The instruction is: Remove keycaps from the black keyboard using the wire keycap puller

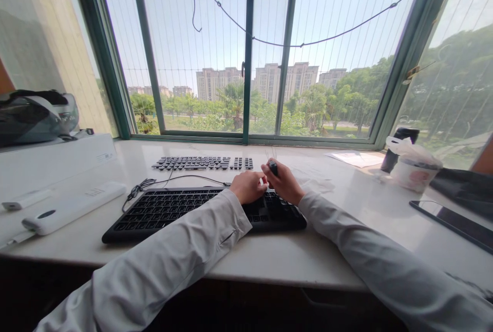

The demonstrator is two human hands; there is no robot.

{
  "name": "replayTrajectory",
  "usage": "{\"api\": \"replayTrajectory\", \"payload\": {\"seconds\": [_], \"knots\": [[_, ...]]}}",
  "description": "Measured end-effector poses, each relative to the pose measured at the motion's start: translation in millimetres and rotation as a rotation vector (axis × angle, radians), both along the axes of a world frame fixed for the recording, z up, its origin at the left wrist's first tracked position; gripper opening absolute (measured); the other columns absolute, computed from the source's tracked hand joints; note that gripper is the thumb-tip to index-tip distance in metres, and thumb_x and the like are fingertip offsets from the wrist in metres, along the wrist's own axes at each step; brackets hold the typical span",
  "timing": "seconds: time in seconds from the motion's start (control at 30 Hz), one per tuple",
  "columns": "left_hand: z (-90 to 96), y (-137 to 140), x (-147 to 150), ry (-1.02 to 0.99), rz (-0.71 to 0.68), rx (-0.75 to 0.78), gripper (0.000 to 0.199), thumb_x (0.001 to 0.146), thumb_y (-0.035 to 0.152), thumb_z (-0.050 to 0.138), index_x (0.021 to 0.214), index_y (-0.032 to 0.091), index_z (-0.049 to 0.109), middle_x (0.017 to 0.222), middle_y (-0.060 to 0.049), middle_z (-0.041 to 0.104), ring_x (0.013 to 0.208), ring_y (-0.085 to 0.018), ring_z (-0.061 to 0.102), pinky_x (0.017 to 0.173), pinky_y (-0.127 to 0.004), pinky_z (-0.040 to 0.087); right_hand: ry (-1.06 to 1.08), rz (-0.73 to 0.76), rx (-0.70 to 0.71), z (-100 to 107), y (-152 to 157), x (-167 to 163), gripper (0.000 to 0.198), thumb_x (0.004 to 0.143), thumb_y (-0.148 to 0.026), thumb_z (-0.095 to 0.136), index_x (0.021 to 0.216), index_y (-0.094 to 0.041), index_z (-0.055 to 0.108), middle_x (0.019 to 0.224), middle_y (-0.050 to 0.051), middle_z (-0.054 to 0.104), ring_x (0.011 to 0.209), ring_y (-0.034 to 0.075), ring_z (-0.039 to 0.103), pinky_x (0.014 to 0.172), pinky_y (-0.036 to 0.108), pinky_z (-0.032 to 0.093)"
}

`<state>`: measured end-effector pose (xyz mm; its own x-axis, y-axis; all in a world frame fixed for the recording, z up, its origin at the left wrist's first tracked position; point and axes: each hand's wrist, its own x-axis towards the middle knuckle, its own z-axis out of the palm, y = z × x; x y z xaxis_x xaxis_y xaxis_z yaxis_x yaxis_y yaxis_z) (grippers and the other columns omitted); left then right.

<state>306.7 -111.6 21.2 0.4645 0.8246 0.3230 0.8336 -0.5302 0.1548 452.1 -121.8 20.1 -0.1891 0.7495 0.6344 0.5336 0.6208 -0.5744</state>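
Observation:
A black keyboard (169, 208) lies on the white counter, and much of its left part shows bare key sockets without caps. Over its right part, my right hand (284, 182) is closed round a keycap puller (273, 167) with a black handle and thin wires pointing up. My left hand (248, 186) is right beside it, fingers bent together close to the right fingertips; what they pinch, if anything, is hidden. Behind the keyboard, loose black keycaps (192, 163) are laid out in rows like a keyboard layout. Both forearms cover part of the keyboard.
The keyboard's cable (144, 184) is bundled behind it. White devices (73, 208) and a white box (92, 152) stand left. To the right are a phone (454, 224), a bagged tub (414, 170), a black cylinder (391, 160) and papers (356, 159). A window closes off the back.

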Motion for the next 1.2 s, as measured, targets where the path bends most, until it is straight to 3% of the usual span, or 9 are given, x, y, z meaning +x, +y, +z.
{"api": "replayTrajectory", "payload": {"seconds": [0.57,0.83,0.97,1.03,1.2], "knots": [[-0.8,0,0,0.019,0.024,0.021,0.027,0.084,0.041,0.049,0.090,0.023,0.068,0.090,-0.006,0.072,0.085,-0.023,0.067,0.071,-0.030,0.048,-0.044,0.004,0.036,1,1,0,0.029,0.092,-0.044,0.042,0.074,-0.022,0.040,0.060,-0.004,0.049,0.055,0.012,0.043,0.057,0.026,0.036],[0.5,-1,-1,-0.035,-0.036,0.000,0.020,0.082,0.035,0.051,0.093,0.028,0.066,0.089,0.000,0.072,0.080,-0.020,0.066,0.070,-0.029,0.047,0.059,0.029,-0.056,-2,6,1,0.033,0.092,-0.049,0.041,0.073,-0.022,0.041,0.057,-0.004,0.048,0.054,0.012,0.046,0.054,0.024,0.036],[2.0,-3,-1,-0.037,-0.028,-0.014,0.020,0.082,0.037,0.052,0.093,0.028,0.066,0.089,0.000,0.072,0.081,-0.020,0.065,0.072,-0.030,0.048,0.037,0.013,0.007,4,2,10,0.034,0.087,-0.050,0.050,0.070,-0.022,0.043,0.056,-0.004,0.046,0.052,0.011,0.042,0.053,0.025,0.034],[2.6,-3,-1,-0.041,-0.025,-0.025,0.020,0.082,0.036,0.053,0.093,0.028,0.066,0.089,0.001,0.072,0.082,-0.020,0.065,0.073,-0.030,0.048,0.148,0.030,-0.028,8,0,16,0.036,0.083,-0.053,0.056,0.070,-0.022,0.042,0.053,-0.006,0.040,0.048,0.010,0.037,0.049,0.025,0.031],[3.3,-3,0,-0.042,-0.031,-0.031,0.020,0.081,0.036,0.053,0.094,0.029,0.067,0.089,0.001,0.072,0.082,-0.020,0.065,0.074,-0.031,0.049,0.701,0.238,-0.193,13,3,22,0.043,0.078,-0.053,0.064,0.073,-0.024,0.032,0.052,-0.011,0.023,0.042,0.006,0.020,0.042,0.022,0.021]]}}
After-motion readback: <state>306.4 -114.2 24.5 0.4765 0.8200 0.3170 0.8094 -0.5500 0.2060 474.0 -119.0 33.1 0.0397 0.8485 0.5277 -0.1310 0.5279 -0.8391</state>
